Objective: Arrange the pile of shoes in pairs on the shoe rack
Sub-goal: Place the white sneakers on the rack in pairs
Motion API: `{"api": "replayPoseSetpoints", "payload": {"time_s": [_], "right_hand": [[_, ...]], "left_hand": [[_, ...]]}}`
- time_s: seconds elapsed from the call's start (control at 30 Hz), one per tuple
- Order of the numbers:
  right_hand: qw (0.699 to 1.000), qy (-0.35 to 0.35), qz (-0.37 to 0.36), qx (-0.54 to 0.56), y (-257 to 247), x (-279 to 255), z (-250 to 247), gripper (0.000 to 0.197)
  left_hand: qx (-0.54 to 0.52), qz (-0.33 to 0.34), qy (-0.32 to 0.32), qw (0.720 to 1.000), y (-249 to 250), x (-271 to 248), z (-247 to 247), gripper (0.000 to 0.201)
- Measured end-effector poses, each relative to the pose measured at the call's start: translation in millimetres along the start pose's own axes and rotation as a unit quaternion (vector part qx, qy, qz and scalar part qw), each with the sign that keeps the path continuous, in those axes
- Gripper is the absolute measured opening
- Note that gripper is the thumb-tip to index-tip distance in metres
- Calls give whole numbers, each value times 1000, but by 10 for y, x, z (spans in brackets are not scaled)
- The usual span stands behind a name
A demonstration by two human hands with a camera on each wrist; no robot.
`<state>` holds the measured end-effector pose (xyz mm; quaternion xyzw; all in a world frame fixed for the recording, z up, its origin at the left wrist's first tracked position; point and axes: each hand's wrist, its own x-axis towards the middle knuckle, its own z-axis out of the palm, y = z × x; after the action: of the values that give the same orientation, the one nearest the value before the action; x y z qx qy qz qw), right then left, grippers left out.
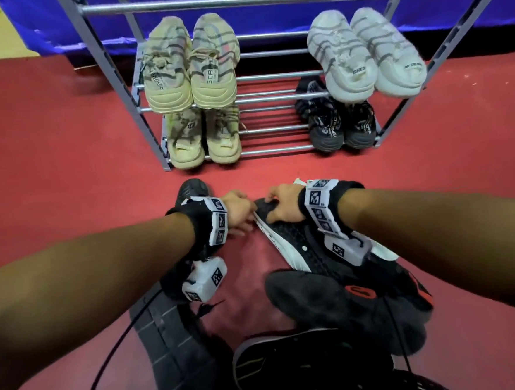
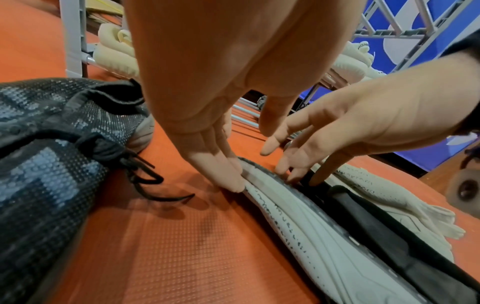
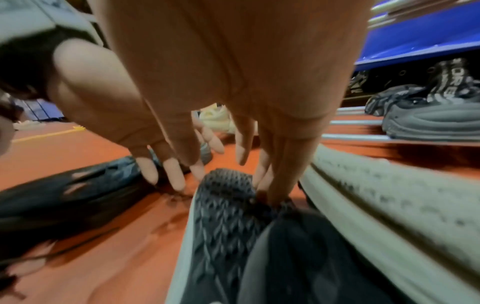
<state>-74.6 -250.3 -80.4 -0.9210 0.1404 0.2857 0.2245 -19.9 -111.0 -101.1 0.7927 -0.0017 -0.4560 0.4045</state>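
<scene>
A black knit shoe (image 1: 286, 238) with a white sole (image 2: 298, 216) lies on its side on the red floor in front of the shoe rack (image 1: 274, 98). My left hand (image 1: 240, 212) touches the sole's edge at the toe with straight fingers (image 2: 228, 174). My right hand (image 1: 283, 206) reaches over the toe (image 3: 226, 205), with fingers and thumb (image 2: 322, 170) pinching the upper. A white knit shoe (image 2: 384, 197) lies just behind it, under my right wrist. A black patterned shoe (image 2: 52, 144) lies under my left wrist.
The rack holds a beige pair (image 1: 189, 65) and a white pair (image 1: 365, 53) on the upper shelf, a beige pair (image 1: 203, 137) and a black pair (image 1: 339, 125) on the lowest. Several black shoes (image 1: 343, 304) are piled near me. A blue cover (image 1: 268, 20) hangs behind the rack.
</scene>
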Motion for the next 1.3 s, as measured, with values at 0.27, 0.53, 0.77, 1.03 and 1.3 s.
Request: {"api": "replayPoseSetpoints", "payload": {"time_s": [0.27, 0.53, 0.77, 1.03, 1.3], "right_hand": [[987, 17, 19, -161, 1, -51, 249, 75], [968, 39, -20, -247, 24, -73, 394, 57], [998, 38, 40, 27, 172, -20, 145, 61], [951, 115, -36, 283, 261, -26, -71, 63], [760, 136, 51, 633, 228, 102, -436, 42]], "left_hand": [[-2, -10, 12, 1000, -39, 31, -66, 6], [8, -14, 10, 1000, -50, 36, -81, 9], [28, -1, 18, 999, -56, 7, -111, 32], [33, 14, 0, 999, -47, 27, -44, 25], [-18, 73, -39, 996, 91, -202, -20, 41]]}}
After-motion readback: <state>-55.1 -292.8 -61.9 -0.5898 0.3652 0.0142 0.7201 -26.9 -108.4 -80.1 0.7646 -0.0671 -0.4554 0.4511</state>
